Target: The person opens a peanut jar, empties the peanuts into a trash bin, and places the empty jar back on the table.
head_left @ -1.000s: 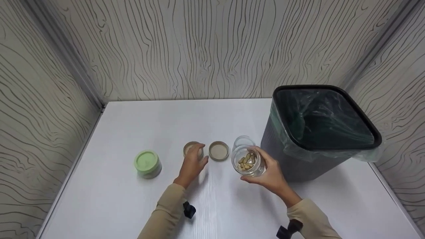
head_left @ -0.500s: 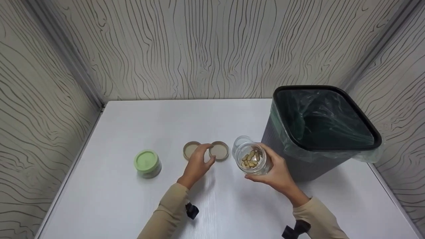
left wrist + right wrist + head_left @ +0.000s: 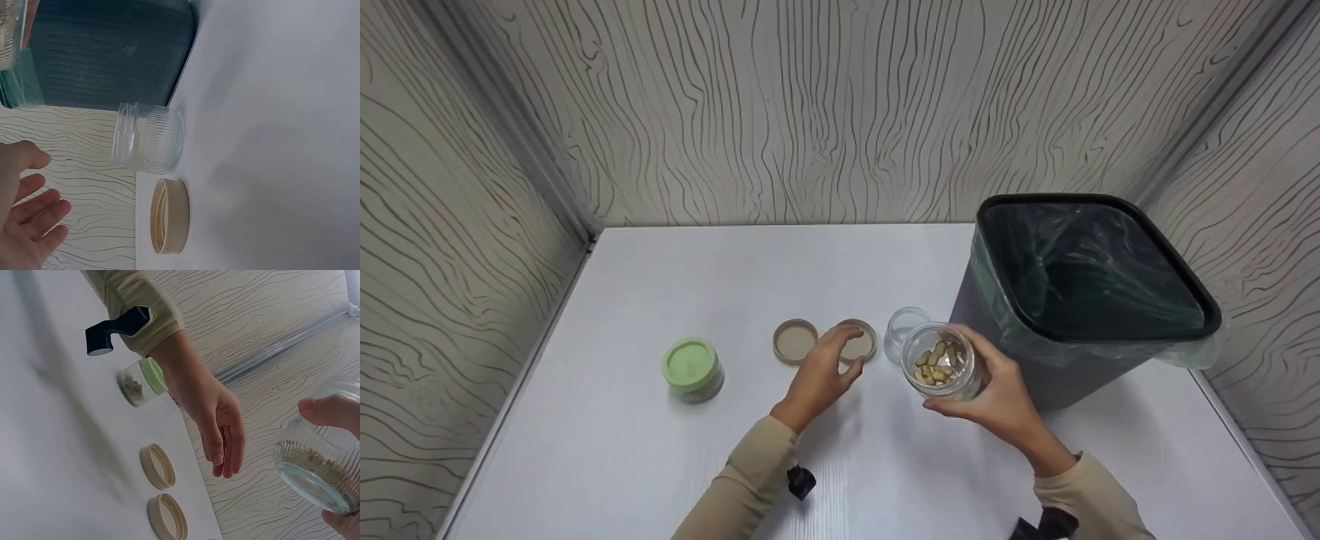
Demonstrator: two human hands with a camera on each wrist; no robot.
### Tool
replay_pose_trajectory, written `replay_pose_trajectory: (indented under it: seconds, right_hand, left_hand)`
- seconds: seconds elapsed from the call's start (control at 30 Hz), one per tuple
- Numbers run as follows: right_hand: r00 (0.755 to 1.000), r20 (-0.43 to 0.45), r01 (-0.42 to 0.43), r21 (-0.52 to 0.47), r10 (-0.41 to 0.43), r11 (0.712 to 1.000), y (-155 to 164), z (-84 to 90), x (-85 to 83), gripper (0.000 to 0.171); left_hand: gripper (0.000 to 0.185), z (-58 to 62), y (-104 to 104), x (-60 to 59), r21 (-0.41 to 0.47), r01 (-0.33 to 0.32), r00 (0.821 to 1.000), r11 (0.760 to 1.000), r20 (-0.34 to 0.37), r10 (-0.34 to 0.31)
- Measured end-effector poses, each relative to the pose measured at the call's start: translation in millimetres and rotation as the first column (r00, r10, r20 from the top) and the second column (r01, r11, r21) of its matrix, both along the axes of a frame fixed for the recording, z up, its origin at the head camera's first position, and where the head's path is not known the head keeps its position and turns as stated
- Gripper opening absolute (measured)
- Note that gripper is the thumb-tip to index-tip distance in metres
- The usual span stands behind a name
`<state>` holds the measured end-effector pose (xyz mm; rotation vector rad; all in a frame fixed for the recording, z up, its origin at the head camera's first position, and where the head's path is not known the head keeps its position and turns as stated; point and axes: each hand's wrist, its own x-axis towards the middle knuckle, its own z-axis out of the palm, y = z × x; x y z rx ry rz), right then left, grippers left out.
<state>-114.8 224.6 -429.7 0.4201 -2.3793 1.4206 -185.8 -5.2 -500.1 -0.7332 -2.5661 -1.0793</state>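
My right hand (image 3: 1009,401) grips a ribbed glass jar (image 3: 287,453) and holds it tilted, its mouth toward the head camera. Inside lie several tan-brown peanuts (image 3: 937,364) in their shells. My left hand (image 3: 819,375) hovers, fingers spread and nothing in them, overlapping part of a beige lid (image 3: 864,346) in the head view. A second beige lid (image 3: 795,343) lies upturned to its left. Just behind the held jar, an uncovered glass jar (image 3: 152,138) stands upright on the table, with nothing visible in it.
A dark bin (image 3: 1091,337) with a green plastic liner stands at the right, close to the held jar. Toward the left of the white table (image 3: 607,420) stands a green-lidded jar (image 3: 691,367) with some brown contents. Wood-patterned panels (image 3: 840,112) enclose the back and sides.
My left hand has moved right, from over the left lid to over the right one. My right hand has carried the jar of peanuts slightly right, uncovering more of the standing jar.
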Motion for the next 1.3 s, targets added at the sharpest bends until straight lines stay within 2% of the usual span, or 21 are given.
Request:
replay_pose_trajectory:
  seconds: [0.17, 0.37, 0.47, 0.6, 0.7, 0.83, 1.03, 1.13, 1.3]
  right_hand:
    - [1.0, -0.004, -0.011, 0.008, 0.011, 1.0, 2, 3.6, 2.1, 0.091]
    - [0.998, -0.024, -0.051, -0.005, 0.051, 0.999, 5, 9.6, 6.9, 0.092]
    - [0.996, -0.039, -0.076, -0.011, 0.075, 0.997, 7, 13.8, 9.0, 0.093]
    - [0.993, -0.054, -0.108, -0.019, 0.106, 0.994, 12, 19.3, 12.0, 0.094]
    - [0.991, -0.061, -0.121, -0.029, 0.119, 0.992, 16, 24.3, 14.5, 0.095]
    - [0.991, -0.069, -0.117, -0.036, 0.114, 0.992, 21, 33.3, 16.9, 0.096]
    - [0.991, -0.077, -0.115, -0.049, 0.111, 0.992, 28, 45.6, 18.5, 0.097]
    - [0.99, -0.077, -0.121, -0.073, 0.116, 0.99, 31, 50.6, 19.8, 0.097]
    - [0.991, -0.051, -0.132, -0.117, 0.127, 0.984, 35, 60.6, 25.9, 0.096]
  left_hand:
    - [0.036, 2.2, 6, 0.8, -0.021, 0.016, 0.998, 1.0, -0.056, -0.017]
    - [0.034, 8.7, 11, 2.5, 0.003, 0.066, 0.995, 0.998, -0.08, -0.065]
    - [0.033, 14.0, 13, 2.9, 0.048, 0.109, 0.993, 0.993, -0.04, -0.107]
    - [0.032, 19.8, 16, 2.8, 0.127, 0.151, 0.985, 0.98, 0.064, -0.16]
    - [0.031, 23.3, 19, 1.7, 0.186, 0.17, 0.974, 0.968, 0.12, -0.194]
    - [0.031, 30.3, 24, 0.6, 0.242, 0.202, 0.957, 0.949, 0.157, -0.244]
    - [0.032, 44.7, 29, -1.1, 0.285, 0.215, 0.935, 0.934, 0.215, -0.281]
    - [0.032, 51.2, 34, -0.8, 0.325, 0.226, 0.916, 0.918, 0.249, -0.313]
    - [0.034, 59.8, 43, 0.3, 0.411, 0.256, 0.876, 0.875, 0.285, -0.39]
